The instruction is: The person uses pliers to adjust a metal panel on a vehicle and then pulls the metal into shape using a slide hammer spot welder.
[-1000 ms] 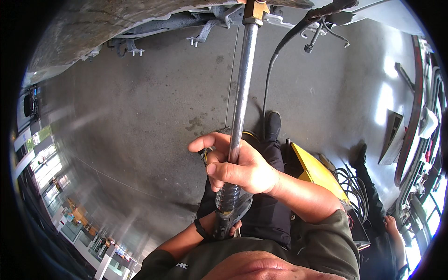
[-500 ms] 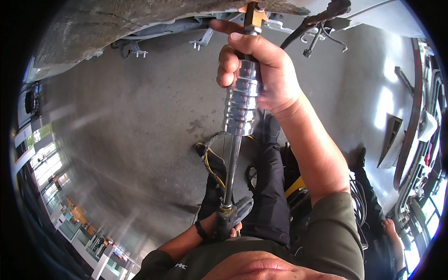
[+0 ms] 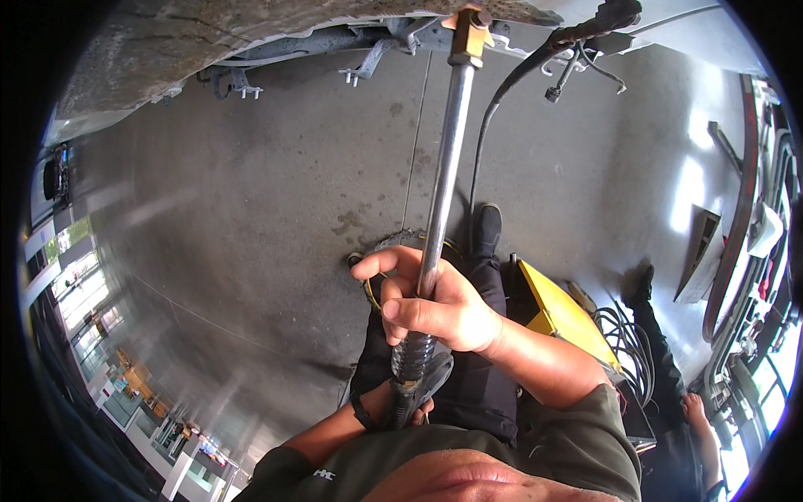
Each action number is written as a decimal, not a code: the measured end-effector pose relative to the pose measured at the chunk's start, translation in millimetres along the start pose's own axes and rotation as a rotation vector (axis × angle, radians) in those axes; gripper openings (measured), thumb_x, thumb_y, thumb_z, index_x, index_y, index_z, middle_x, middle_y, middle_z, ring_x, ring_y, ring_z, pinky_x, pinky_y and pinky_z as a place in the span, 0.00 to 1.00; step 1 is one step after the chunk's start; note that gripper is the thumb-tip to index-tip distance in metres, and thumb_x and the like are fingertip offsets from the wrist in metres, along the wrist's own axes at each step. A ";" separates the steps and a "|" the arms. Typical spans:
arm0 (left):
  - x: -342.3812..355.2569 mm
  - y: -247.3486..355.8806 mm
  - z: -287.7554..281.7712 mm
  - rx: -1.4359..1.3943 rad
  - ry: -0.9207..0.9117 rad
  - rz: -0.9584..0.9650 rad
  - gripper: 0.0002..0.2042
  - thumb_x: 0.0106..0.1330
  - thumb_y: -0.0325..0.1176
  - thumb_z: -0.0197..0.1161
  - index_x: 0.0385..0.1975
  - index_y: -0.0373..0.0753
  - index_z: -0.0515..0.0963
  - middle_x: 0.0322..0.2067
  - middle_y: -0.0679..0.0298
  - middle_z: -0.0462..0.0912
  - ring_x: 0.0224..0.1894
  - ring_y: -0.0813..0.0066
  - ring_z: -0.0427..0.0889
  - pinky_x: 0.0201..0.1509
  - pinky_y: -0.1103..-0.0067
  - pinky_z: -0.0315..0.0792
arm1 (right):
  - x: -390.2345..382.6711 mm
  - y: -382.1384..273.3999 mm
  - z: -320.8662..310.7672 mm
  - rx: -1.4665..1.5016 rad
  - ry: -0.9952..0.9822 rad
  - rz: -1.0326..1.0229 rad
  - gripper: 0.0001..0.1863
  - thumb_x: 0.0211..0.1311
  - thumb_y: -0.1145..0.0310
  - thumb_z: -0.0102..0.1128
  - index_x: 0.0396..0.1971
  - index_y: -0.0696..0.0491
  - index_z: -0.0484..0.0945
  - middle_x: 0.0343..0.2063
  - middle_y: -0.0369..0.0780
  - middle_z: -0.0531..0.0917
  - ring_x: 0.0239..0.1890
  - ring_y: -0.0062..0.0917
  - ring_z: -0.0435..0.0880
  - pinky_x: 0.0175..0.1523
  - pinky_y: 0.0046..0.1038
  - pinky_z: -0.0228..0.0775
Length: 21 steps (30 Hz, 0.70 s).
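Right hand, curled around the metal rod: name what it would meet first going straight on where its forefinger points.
Apart from the metal rod within its curl, the way left of the right hand looks free; the grey floor seems well below, though depth is unclear.

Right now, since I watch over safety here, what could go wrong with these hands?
The right hand is around the metal rod at the ribbed weight; fingers might get pinched. If the brass fitting slips, the rod could jerk toward the person. The black cable appears to run down beside the shoe and might snag it.
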<state>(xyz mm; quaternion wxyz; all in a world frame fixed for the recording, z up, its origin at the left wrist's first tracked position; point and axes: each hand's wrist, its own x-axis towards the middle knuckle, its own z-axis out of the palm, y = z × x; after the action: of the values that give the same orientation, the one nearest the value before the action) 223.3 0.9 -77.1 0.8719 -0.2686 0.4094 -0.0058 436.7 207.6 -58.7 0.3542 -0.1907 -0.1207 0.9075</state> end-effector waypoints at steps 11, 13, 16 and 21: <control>4.4 0.7 -15.3 0.030 -0.081 -0.011 0.15 0.75 0.48 0.65 0.43 0.41 0.79 0.29 0.56 0.84 0.24 0.67 0.86 0.27 0.79 0.82 | 6.5 -9.4 4.1 -0.029 -0.021 -0.001 0.31 0.67 0.76 0.62 0.69 0.61 0.67 0.34 0.35 0.84 0.35 0.19 0.87 0.44 0.24 0.79; -4.6 11.2 4.2 0.018 -0.081 -0.030 0.15 0.75 0.47 0.65 0.44 0.41 0.80 0.29 0.55 0.84 0.23 0.65 0.87 0.27 0.78 0.82 | 9.2 -16.6 4.8 0.013 0.009 -0.049 0.33 0.67 0.76 0.62 0.72 0.62 0.66 0.35 0.36 0.84 0.34 0.20 0.87 0.44 0.23 0.80; -12.3 18.4 14.7 -0.043 -0.056 -0.012 0.18 0.77 0.54 0.58 0.40 0.44 0.79 0.30 0.56 0.85 0.24 0.68 0.86 0.31 0.73 0.83 | 32.5 -45.6 -9.9 -0.076 -0.012 -0.140 0.39 0.66 0.68 0.65 0.74 0.64 0.61 0.35 0.39 0.85 0.31 0.25 0.88 0.43 0.27 0.82; 12.4 3.0 -24.9 0.098 -0.083 0.013 0.20 0.76 0.57 0.57 0.41 0.44 0.79 0.31 0.55 0.85 0.25 0.67 0.88 0.31 0.73 0.85 | 80.8 -131.5 -19.9 -0.208 0.105 -0.379 0.36 0.71 0.60 0.63 0.69 0.67 0.64 0.25 0.41 0.86 0.28 0.25 0.87 0.35 0.25 0.79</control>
<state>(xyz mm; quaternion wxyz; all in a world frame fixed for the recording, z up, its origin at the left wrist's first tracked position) 213.1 -10.9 -100.3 0.9002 -0.2231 0.3740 -0.0090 469.1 359.6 -51.1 0.5026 -0.2472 -0.2290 0.7962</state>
